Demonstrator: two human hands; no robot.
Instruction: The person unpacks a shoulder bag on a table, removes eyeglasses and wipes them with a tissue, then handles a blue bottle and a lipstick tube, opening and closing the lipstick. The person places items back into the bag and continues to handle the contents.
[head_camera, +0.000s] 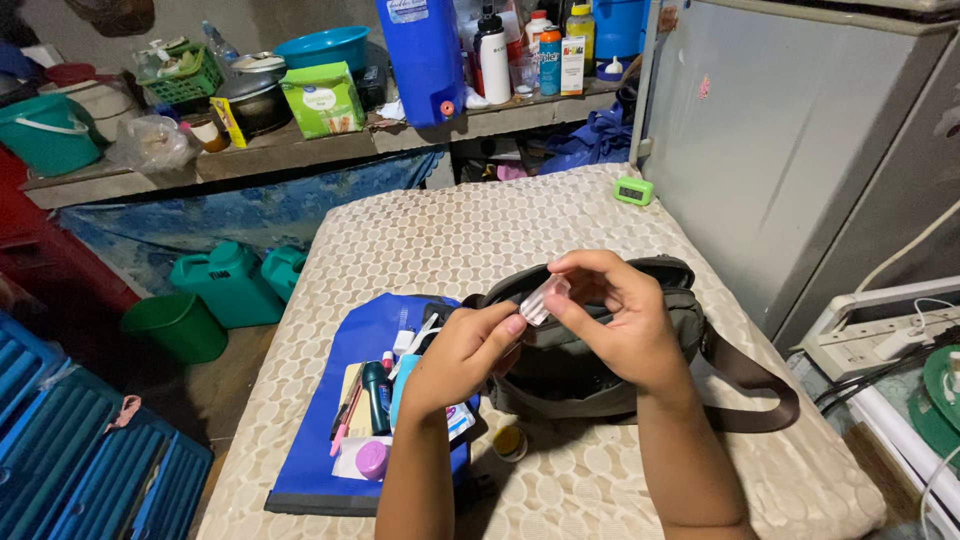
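Note:
Both of my hands hold a small clear plastic tube (543, 298) above an olive green shoulder bag (600, 365). My left hand (468, 352) pinches its lower end and my right hand (612, 318) grips its upper end. The bag lies with its mouth unzipped on a table covered by a cream patterned cloth (450, 235), its brown strap (765, 385) looping to the right. Left of the bag a blue folder (330, 440) carries small items: a dark marker (377, 392), a pink pen (343, 425), a pink-capped container (371, 459).
A small green clock (633, 190) sits at the table's far edge. A grey cabinet (790, 130) stands on the right. The shelf behind holds a blue water jug (425, 55), bottles and a green box (322, 98). Green cans (228, 282) and a bucket (180, 325) stand on the floor.

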